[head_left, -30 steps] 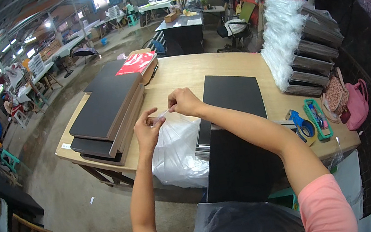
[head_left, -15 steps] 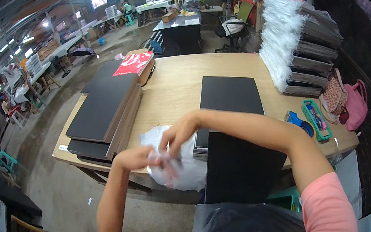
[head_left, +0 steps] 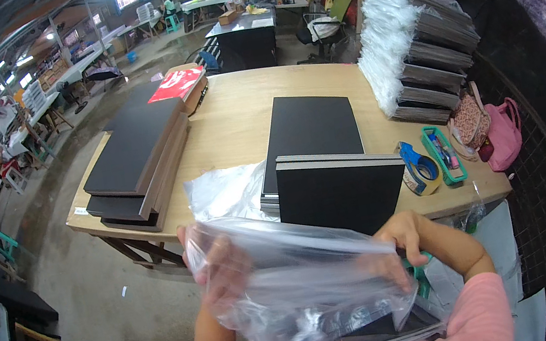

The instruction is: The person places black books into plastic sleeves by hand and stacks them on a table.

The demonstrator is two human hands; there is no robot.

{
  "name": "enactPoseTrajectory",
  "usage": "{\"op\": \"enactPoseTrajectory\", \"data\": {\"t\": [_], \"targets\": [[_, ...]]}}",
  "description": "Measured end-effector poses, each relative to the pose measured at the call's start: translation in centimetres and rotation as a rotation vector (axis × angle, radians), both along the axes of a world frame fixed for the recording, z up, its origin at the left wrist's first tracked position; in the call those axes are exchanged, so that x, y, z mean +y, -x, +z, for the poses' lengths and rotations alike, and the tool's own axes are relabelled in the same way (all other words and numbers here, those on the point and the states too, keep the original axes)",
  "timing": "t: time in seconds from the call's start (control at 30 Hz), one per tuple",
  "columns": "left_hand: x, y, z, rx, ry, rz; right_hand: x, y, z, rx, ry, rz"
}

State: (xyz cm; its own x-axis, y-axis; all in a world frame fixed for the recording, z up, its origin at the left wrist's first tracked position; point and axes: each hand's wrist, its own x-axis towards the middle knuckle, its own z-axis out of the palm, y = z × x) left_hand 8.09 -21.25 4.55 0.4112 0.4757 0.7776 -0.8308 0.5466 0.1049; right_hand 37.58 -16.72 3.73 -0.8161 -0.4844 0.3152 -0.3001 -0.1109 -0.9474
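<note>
A clear plastic bag [head_left: 304, 276] is spread wide between my two hands in front of my body. My left hand [head_left: 219, 261], smeared by motion and seen through the film, grips the bag's left end. At the other end my right hand [head_left: 402, 239] has the bag's edge, with some fingers showing through the plastic. Just beyond the bag, several black boards [head_left: 341, 192] with pale edges stand upright as a bundle at the table's near edge. Behind them lies a flat stack of black boards [head_left: 312, 125]. More clear plastic bags [head_left: 230, 190] lie left of that stack.
On the wooden table [head_left: 240, 97], a tall stack of black boards [head_left: 133, 146] stands left. At the right are a tape dispenser [head_left: 419, 169], a green tray [head_left: 443, 154] of pens, plastic-wrapped boards [head_left: 436, 52] and a pink bag [head_left: 506, 133]. Bagged boards [head_left: 385, 338] lie close to my body.
My hands were together over the plastic bags at the table edge; now they are apart, stretching one bag nearer my body. The leaning black boards now stand more upright, and the view has shifted.
</note>
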Motion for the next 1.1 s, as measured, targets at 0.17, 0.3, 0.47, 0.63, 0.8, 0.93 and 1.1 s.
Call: {"op": "enactPoseTrajectory", "data": {"t": [0.17, 0.3, 0.47, 0.63, 0.8, 0.93, 1.1], "targets": [[1.4, 2.8, -4.0, 0.854, -0.215, 0.57, -5.2, -6.7, -0.7, 0.183, 0.262, -0.748], [2.9, -0.1, -6.1, 1.722, -0.482, 1.399, -6.5, -9.7, -3.9, -0.043, 0.636, -1.857], [4.9, -4.8, -1.1, 1.866, -0.725, 2.045, -3.0, -5.9, -2.3, 0.147, -0.451, -2.6], [0.9, -2.8, 1.2, 1.65, -0.897, 1.95, -5.1, -6.9, 0.3, 0.073, -0.986, -2.529], [3.0, 0.1, 1.4, 1.835, -0.475, 0.882, -7.2, -7.9, 2.9, -0.229, -0.101, -2.241], [3.0, 0.2, -1.1, 1.636, 0.304, 0.282, -7.2, -9.8, 2.2, -0.563, 0.477, -1.837], [1.2, 3.0, -8.3, 1.286, 0.612, -0.065, -10.9, -9.4, -5.7, -0.249, 0.925, -1.683]]}}
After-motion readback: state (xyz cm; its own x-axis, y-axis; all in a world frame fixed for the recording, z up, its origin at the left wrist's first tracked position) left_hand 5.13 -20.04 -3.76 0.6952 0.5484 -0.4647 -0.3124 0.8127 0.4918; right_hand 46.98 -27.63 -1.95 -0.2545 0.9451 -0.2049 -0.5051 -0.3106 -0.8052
